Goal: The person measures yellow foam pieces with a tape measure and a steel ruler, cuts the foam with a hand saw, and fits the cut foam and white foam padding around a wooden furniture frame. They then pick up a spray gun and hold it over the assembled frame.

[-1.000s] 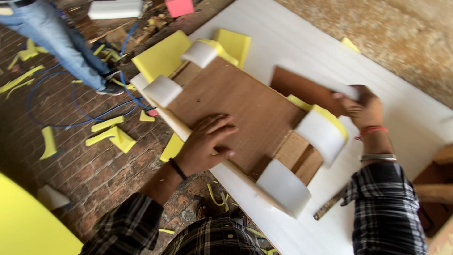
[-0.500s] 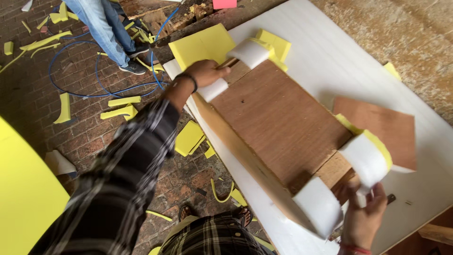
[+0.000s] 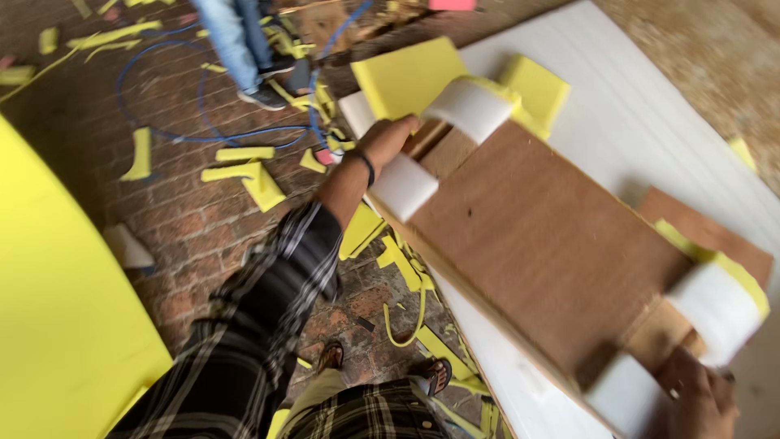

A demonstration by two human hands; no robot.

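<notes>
Your left hand (image 3: 388,138) reaches far out on a straight arm, its fingers curled together over the far end of the wooden frame (image 3: 544,244), gripping the edge between two white foam pads (image 3: 402,185); the second pad (image 3: 470,106) sits just beyond your fingertips. Your right hand (image 3: 695,398) is at the near end, low in view and blurred, fingers closed around the frame's corner beside another white foam pad (image 3: 715,313); how tightly you cannot tell. The frame lies tilted across the white sheet (image 3: 650,130), its brown panel facing up. Yellow foam pieces (image 3: 406,77) lie beyond your left fingers. Compared with half a second ago, both hands keep the same ends, and the frame sits a little flatter and further right. No containers show.
</notes>
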